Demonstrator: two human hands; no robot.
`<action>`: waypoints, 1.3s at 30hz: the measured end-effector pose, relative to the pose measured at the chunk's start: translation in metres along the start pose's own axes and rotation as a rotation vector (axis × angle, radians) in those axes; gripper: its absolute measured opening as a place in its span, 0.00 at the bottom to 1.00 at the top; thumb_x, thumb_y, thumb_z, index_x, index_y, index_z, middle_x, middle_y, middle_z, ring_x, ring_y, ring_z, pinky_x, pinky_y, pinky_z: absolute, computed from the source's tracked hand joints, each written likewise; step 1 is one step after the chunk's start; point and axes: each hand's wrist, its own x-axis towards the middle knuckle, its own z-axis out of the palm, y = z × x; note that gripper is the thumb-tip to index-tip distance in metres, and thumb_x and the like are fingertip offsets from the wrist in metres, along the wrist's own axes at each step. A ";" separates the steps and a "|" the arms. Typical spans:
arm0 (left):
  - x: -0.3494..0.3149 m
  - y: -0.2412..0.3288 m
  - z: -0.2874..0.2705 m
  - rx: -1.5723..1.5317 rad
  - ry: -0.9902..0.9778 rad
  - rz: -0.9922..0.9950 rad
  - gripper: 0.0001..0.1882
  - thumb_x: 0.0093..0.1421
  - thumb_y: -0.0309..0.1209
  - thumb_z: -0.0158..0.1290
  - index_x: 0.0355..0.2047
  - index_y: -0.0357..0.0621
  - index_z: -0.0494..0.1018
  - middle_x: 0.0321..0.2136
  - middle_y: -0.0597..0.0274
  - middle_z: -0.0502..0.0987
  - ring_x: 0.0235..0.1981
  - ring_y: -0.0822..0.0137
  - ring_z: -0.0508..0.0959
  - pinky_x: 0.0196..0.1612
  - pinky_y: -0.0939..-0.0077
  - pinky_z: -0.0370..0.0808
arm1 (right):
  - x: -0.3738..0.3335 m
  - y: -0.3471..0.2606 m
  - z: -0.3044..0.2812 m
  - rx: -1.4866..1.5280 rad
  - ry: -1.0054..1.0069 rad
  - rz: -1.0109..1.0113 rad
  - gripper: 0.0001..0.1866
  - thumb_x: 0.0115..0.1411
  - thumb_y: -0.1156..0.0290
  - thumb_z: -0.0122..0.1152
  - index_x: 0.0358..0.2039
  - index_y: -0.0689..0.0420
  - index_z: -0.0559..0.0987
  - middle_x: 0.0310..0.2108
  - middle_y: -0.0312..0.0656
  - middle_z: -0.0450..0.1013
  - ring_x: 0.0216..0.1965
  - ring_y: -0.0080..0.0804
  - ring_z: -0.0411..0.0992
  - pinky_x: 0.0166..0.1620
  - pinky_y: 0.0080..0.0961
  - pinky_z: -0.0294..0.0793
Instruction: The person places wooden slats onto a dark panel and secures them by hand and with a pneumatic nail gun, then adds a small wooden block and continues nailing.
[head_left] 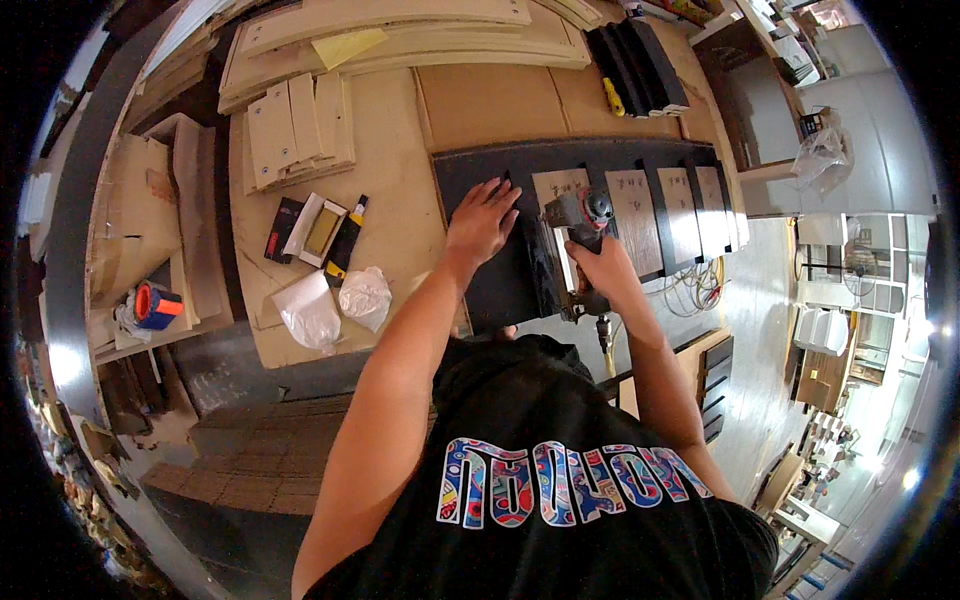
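My right hand (606,270) is closed round the handle of an air nail gun (577,208), with a hose fitting at its lower end. The gun stands over a dark panel (490,280) on the workbench, beside a narrow black strip. My left hand (482,222) lies on the panel to the left of the gun, fingers stretched out, fingertips touching near the top of a black strip. Several black strips cross the panel to the right, with brownish marked boards (631,215) between them. The gun's nose is too hidden to tell what it touches.
Left of the panel lie an open small box of staples or nails (322,228), a cutter knife (345,240) and two white bags (365,298). Stacked pale boards (300,130) fill the back left. Black strips (637,68) and a yellow-handled tool (612,97) sit at the back right. A coiled hose (695,288) hangs at the right.
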 end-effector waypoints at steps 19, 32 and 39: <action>-0.004 0.003 -0.010 -0.024 0.019 0.024 0.42 0.62 0.54 0.61 0.69 0.44 0.67 0.68 0.54 0.71 0.72 0.55 0.66 0.75 0.57 0.59 | 0.052 -0.009 -0.016 0.475 -0.185 0.122 0.08 0.58 0.71 0.67 0.32 0.59 0.75 0.23 0.37 0.71 0.21 0.29 0.72 0.27 0.30 0.72; 0.000 0.010 -0.010 0.130 -0.077 0.071 0.28 0.67 0.55 0.54 0.66 0.71 0.72 0.71 0.49 0.67 0.74 0.53 0.62 0.76 0.51 0.53 | 0.086 -0.008 -0.011 0.398 -0.224 0.102 0.19 0.63 0.72 0.59 0.55 0.58 0.80 0.25 0.33 0.70 0.22 0.23 0.70 0.27 0.25 0.70; -0.001 0.009 -0.010 0.115 -0.085 0.058 0.28 0.67 0.57 0.52 0.66 0.72 0.72 0.71 0.50 0.66 0.75 0.54 0.61 0.77 0.52 0.51 | 0.092 0.002 -0.011 0.299 -0.198 0.083 0.18 0.62 0.73 0.58 0.53 0.59 0.80 0.24 0.33 0.70 0.21 0.24 0.69 0.27 0.26 0.71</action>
